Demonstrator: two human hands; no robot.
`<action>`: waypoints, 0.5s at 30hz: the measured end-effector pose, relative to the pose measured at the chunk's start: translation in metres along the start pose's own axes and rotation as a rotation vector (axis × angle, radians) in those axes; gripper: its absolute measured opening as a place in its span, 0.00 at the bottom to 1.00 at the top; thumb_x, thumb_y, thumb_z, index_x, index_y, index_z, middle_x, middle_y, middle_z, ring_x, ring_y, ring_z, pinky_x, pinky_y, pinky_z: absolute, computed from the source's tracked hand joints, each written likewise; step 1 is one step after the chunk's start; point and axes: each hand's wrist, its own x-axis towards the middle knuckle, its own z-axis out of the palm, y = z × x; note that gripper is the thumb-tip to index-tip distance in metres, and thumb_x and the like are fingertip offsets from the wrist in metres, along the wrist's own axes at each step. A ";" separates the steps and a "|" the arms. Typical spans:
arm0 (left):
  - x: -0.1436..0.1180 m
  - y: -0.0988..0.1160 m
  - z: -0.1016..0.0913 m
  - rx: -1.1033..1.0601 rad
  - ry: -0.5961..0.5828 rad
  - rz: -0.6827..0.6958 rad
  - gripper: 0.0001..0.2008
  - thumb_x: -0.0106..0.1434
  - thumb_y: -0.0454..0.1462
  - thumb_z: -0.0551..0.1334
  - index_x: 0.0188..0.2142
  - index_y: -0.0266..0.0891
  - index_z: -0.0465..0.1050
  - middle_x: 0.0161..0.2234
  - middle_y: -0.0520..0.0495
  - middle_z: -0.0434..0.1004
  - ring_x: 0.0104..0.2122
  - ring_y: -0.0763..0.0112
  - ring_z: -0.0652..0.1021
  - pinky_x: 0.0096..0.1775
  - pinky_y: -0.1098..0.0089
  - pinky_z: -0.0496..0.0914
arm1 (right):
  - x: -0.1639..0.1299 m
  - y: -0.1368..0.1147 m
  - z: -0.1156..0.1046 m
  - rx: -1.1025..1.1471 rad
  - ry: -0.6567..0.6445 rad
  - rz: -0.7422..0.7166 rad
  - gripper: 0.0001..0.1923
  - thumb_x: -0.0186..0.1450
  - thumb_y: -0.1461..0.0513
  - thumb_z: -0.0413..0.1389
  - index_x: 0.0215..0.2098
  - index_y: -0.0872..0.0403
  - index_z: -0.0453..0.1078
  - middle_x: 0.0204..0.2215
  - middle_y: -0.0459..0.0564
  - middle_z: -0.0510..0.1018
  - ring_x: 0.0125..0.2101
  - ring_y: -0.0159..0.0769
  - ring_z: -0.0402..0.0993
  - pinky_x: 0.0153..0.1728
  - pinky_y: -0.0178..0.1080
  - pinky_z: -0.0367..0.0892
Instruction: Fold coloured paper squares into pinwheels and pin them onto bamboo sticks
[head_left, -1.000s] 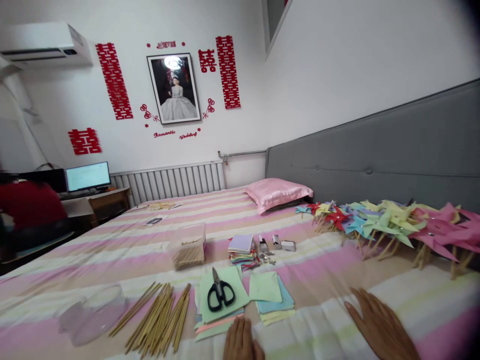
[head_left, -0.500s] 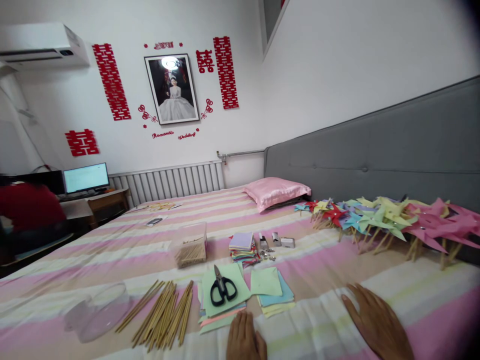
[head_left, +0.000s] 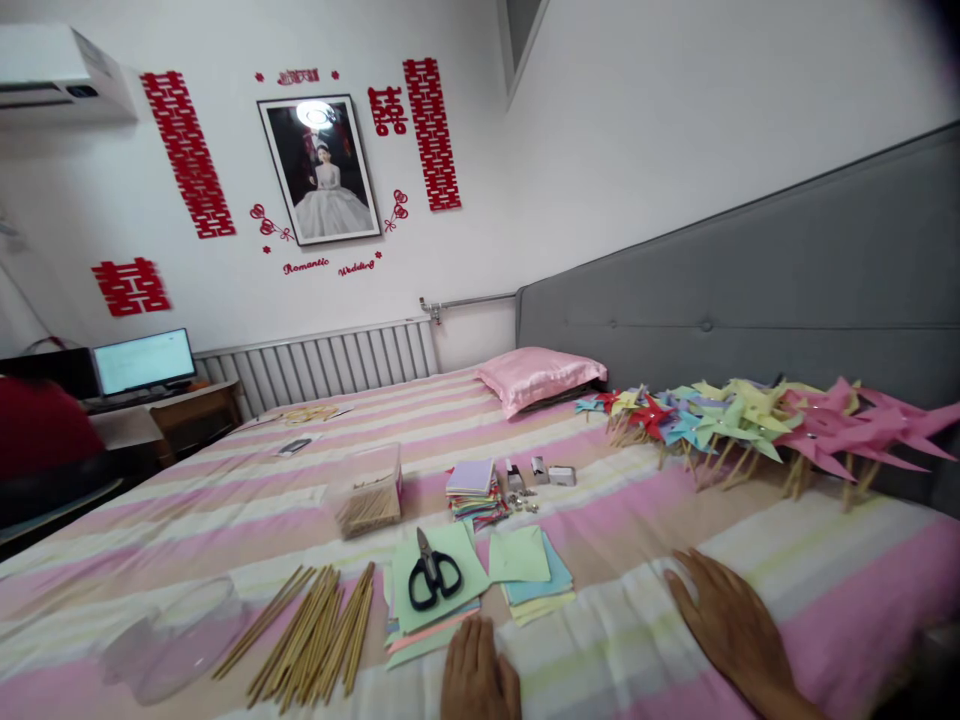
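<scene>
My left hand (head_left: 478,675) lies flat on the striped bedsheet (head_left: 630,520) at the bottom edge, fingers together, touching the near edge of a stack of coloured paper squares (head_left: 427,620). Black scissors (head_left: 430,575) rest on that stack. A second paper stack (head_left: 529,568) lies just to its right. My right hand (head_left: 731,630) rests palm down on the sheet further right, fingers spread, holding nothing. A bundle of wooden sticks (head_left: 315,635) lies left of the papers.
A row of finished paper pinwheels (head_left: 757,425) leans along the grey headboard (head_left: 750,290). Further back are a paper pad stack (head_left: 472,488), small staplers (head_left: 536,472), a box of sticks (head_left: 367,495), a clear lid (head_left: 172,640) and a pink pillow (head_left: 540,375). A person in red sits at far left (head_left: 37,440).
The view has swung slightly rightward and downward, so everything has shifted left in frame. Both hands stay flat on the sheet in about the same places.
</scene>
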 end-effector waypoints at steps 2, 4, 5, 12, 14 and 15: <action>0.001 -0.002 -0.001 -0.007 0.002 0.022 0.15 0.52 0.32 0.57 0.41 0.33 0.71 0.37 0.41 0.79 0.39 0.62 0.76 0.39 0.65 0.72 | 0.000 0.001 0.001 0.005 0.001 0.000 0.21 0.61 0.54 0.45 0.44 0.60 0.67 0.42 0.58 0.74 0.45 0.45 0.66 0.48 0.46 0.58; 0.001 -0.003 -0.001 -0.010 0.004 0.025 0.15 0.52 0.32 0.57 0.41 0.33 0.71 0.37 0.42 0.79 0.39 0.62 0.76 0.39 0.65 0.72 | 0.000 0.002 0.002 0.005 0.006 -0.003 0.21 0.61 0.54 0.45 0.45 0.59 0.67 0.43 0.58 0.74 0.45 0.45 0.66 0.48 0.46 0.58; 0.001 -0.003 -0.001 -0.010 0.006 0.017 0.15 0.52 0.32 0.57 0.41 0.33 0.70 0.37 0.41 0.79 0.39 0.61 0.76 0.39 0.64 0.72 | -0.001 0.002 0.003 0.004 0.005 -0.006 0.22 0.61 0.54 0.45 0.45 0.59 0.67 0.43 0.58 0.74 0.45 0.45 0.66 0.48 0.46 0.58; -0.006 0.001 0.006 -0.030 0.030 -0.046 0.15 0.53 0.31 0.54 0.41 0.34 0.70 0.37 0.41 0.79 0.40 0.61 0.76 0.39 0.62 0.72 | -0.004 0.004 0.001 0.017 -0.012 -0.016 0.23 0.61 0.54 0.44 0.46 0.60 0.67 0.43 0.59 0.73 0.45 0.47 0.66 0.48 0.48 0.58; -0.007 0.002 0.009 -0.039 0.044 -0.069 0.15 0.54 0.31 0.53 0.41 0.34 0.70 0.37 0.41 0.79 0.40 0.61 0.76 0.40 0.61 0.71 | -0.003 0.004 0.000 0.035 -0.010 -0.024 0.23 0.61 0.54 0.43 0.45 0.60 0.67 0.43 0.59 0.73 0.45 0.47 0.66 0.48 0.48 0.58; -0.008 0.003 0.010 -0.044 0.048 -0.077 0.15 0.54 0.31 0.53 0.41 0.34 0.70 0.37 0.40 0.79 0.40 0.61 0.76 0.40 0.61 0.71 | -0.003 0.004 -0.001 0.040 -0.011 -0.027 0.23 0.61 0.54 0.43 0.45 0.60 0.67 0.43 0.59 0.73 0.45 0.47 0.66 0.48 0.48 0.58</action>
